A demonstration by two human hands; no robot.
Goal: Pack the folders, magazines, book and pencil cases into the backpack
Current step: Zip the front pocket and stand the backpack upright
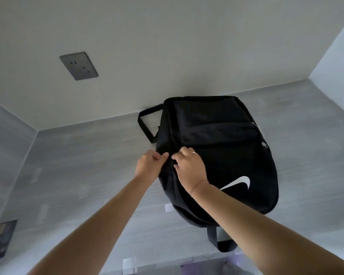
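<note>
A black backpack [226,151] with a white swoosh logo lies flat on the grey table [78,165], its top toward the wall. My left hand [150,162] pinches the backpack's left edge at the zipper line. My right hand [189,165], wearing a ring, grips the fabric right beside it, fingers curled on the same seam. The zipper pull itself is hidden under my fingers. No folders, book or pencil cases are clearly in view.
A dark wall socket plate [79,66] sits on the wall behind. A dark magazine or booklet [2,237] lies at the far left edge. White tape marks [169,207] are on the table, and purple items [189,269] show at the bottom edge.
</note>
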